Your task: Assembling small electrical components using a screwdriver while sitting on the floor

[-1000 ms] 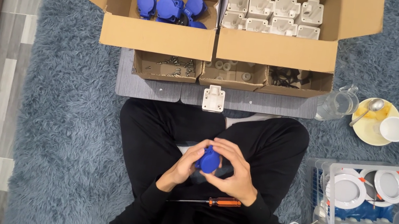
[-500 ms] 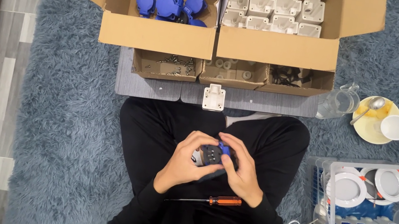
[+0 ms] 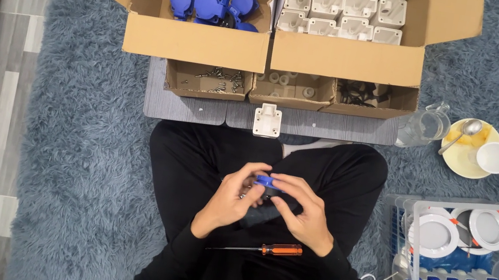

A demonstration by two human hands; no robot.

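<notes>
I see my left hand (image 3: 229,201) and right hand (image 3: 304,217) both clasping a small blue-capped plastic part (image 3: 267,182) above a shaggy grey-blue rug (image 3: 86,146), beside grey wood-plank flooring (image 3: 14,53).

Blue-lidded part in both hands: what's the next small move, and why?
Probably free the right hand and pick up the orange-handled screwdriver. Both hands grip the small blue-lidded part over the lap, the left hand holding it from the side, and the screwdriver lies loose on the lap just below the wrists. A tray of screws sits ahead, should a fastener be needed.
</notes>
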